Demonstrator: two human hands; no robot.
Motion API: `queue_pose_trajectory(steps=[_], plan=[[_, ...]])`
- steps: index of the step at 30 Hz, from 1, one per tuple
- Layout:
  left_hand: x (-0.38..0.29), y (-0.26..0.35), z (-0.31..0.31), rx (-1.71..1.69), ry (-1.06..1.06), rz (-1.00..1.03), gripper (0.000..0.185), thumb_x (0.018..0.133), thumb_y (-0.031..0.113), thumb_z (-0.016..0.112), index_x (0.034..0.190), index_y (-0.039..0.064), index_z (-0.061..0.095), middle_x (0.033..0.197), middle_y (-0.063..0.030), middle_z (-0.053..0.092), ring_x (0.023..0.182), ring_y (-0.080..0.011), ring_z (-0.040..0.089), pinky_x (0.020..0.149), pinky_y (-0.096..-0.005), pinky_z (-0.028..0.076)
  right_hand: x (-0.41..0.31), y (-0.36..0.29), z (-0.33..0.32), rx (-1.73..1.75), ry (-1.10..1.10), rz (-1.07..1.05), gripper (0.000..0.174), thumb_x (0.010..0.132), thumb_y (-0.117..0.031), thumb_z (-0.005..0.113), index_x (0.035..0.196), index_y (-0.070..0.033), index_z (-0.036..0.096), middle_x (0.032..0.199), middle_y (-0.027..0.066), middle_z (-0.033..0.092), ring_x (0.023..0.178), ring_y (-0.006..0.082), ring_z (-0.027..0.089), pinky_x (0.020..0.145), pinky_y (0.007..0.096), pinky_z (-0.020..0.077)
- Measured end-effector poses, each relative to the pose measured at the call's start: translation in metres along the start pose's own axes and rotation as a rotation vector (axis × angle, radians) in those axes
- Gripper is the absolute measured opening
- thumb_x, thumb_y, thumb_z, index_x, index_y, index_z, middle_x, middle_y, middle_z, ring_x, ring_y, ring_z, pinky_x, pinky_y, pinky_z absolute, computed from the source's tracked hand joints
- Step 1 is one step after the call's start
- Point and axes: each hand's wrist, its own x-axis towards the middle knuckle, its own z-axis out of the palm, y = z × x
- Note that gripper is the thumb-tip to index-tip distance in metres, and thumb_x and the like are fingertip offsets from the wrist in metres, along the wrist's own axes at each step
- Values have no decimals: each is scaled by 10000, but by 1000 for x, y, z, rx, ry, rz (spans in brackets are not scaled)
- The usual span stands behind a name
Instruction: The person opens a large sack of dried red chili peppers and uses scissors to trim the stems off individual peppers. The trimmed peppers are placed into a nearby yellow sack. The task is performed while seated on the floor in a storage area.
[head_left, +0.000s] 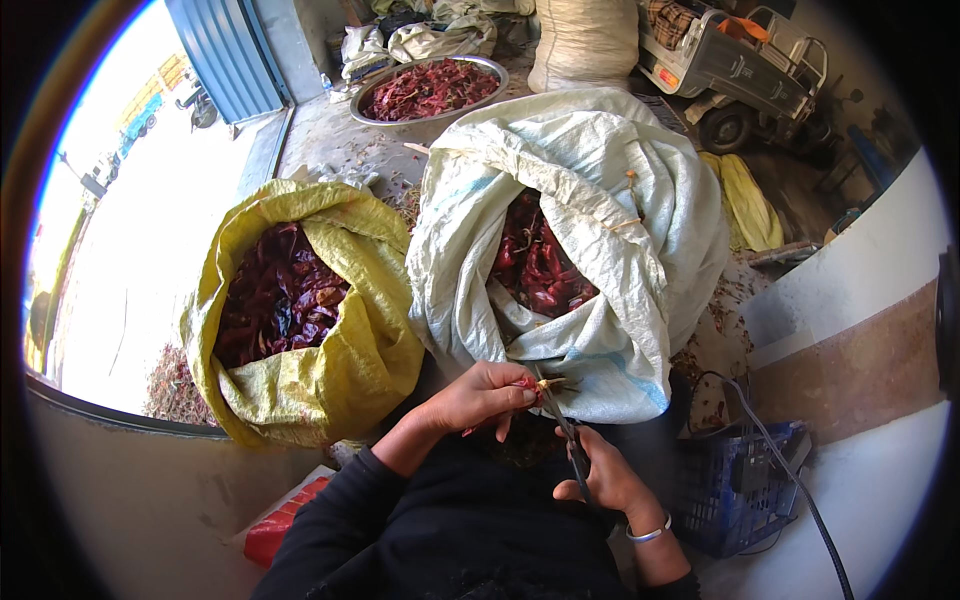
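Note:
Between its thumb and fingers my left hand (480, 397) pinches a dried red chili (529, 387), whose pale stem end points right. My right hand (606, 469) grips a pair of dark metal scissors (568, 435). The blades reach up to the stem; whether they touch it is hard to tell. Just beyond my hands stands a white woven sack (472, 300) with its rim rolled down, dried red chilies (544, 262) inside. To its left, a yellow woven sack (360, 375) holds more dark red chilies (281, 300).
A metal basin (431, 129) heaped with dried chilies sits on the floor ahead. Behind are a tall full sack (585, 45) and a cargo tricycle (739, 67). At right, a blue plastic crate (731, 487) stands near a black cable (795, 465). An open doorway lies left.

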Motion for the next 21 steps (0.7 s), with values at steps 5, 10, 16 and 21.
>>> queue_pose_trajectory(steps=[5, 10, 16, 21], plan=[[-1, 0, 3, 60, 33, -26, 226, 1008, 237, 589, 1020, 19, 644, 752, 10, 604, 539, -82, 615, 399, -194, 396, 0, -4, 4, -95, 99, 66, 646, 751, -429, 873, 1161, -5, 610, 811, -2, 565, 720, 79, 537, 640, 257, 477], [0, 1, 1, 80, -5, -39, 221, 1006, 211, 602, 1045, -1, 655, 760, 19, 581, 564, -104, 630, 425, -195, 433, -3, -7, 14, 314, 101, 244, 302, 879, -217, 789, 1047, -6, 652, 739, -14, 610, 629, 50, 568, 551, 220, 478], [1, 0, 1, 55, -16, -56, 227, 1005, 217, 609, 1009, -5, 653, 746, 23, 585, 556, -99, 629, 422, -193, 427, -1, 7, 17, 330, 66, 164, 438, 875, -278, 792, 1180, -15, 619, 769, -29, 588, 638, 38, 571, 562, 193, 470], [3, -4, -3, 20, -34, -43, 235, 1004, 210, 608, 1044, -15, 661, 758, 15, 604, 551, -100, 629, 423, -194, 430, 1, 16, 11, 189, -7, 35, 759, 763, -523, 838, 1244, 6, 583, 783, -44, 485, 600, 51, 497, 634, 207, 456]])
